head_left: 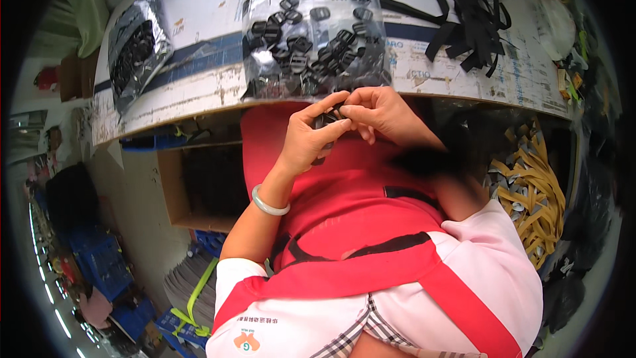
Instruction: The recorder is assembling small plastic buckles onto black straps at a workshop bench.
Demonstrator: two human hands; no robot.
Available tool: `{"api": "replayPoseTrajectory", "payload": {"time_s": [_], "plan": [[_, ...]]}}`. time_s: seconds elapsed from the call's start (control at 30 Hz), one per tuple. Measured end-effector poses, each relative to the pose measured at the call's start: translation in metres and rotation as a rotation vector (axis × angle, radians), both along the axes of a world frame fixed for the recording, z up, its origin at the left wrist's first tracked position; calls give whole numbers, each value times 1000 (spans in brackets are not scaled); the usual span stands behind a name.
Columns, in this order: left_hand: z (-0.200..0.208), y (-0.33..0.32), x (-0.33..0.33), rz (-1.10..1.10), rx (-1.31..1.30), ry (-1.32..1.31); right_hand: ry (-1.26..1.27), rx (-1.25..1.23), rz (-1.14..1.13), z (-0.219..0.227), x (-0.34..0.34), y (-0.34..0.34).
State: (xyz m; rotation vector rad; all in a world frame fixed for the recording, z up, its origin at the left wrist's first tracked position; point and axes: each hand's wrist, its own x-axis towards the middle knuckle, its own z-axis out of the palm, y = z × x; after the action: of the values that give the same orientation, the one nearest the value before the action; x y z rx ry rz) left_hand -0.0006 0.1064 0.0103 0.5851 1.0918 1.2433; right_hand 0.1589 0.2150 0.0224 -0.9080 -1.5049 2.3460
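In front of my red apron, just off the table's near edge, both my hands are together. Curled round a small black plastic buckle (pixel 324 120), my left hand (pixel 301 136) grips it between thumb and fingers. A dark piece also shows below that palm, too hidden to name. The thumb and forefinger of my right hand (pixel 376 113) pinch at the same black piece; whether a strap end is there too, I cannot tell. Directly beyond my hands lies a clear plastic bag (pixel 278 0) with many black buckles (pixel 299 63) in it.
A second bag of black parts (pixel 138 46) lies on the left of the worn white table (pixel 205 83). Black straps (pixel 474 33) are heaped at the back right. Mustard-yellow strips (pixel 530 192) hang below the table's right side. Blue crates (pixel 103 265) stand on the floor at left.
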Motion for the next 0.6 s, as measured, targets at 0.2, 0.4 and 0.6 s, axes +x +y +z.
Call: {"api": "replayPoseTrajectory", "payload": {"time_s": [0.2, 0.4, 0.6], "plan": [[-43, -56, -12, 41, -64, -567, -152, 36, 55, -6, 14, -18], [-60, -81, 14, 385, -288, -1146, -65, 38, 470, 1, 11, -76], [-66, -83, 12, 353, -282, -1064, -77, 340, 425, 6, 0, -81]]}}
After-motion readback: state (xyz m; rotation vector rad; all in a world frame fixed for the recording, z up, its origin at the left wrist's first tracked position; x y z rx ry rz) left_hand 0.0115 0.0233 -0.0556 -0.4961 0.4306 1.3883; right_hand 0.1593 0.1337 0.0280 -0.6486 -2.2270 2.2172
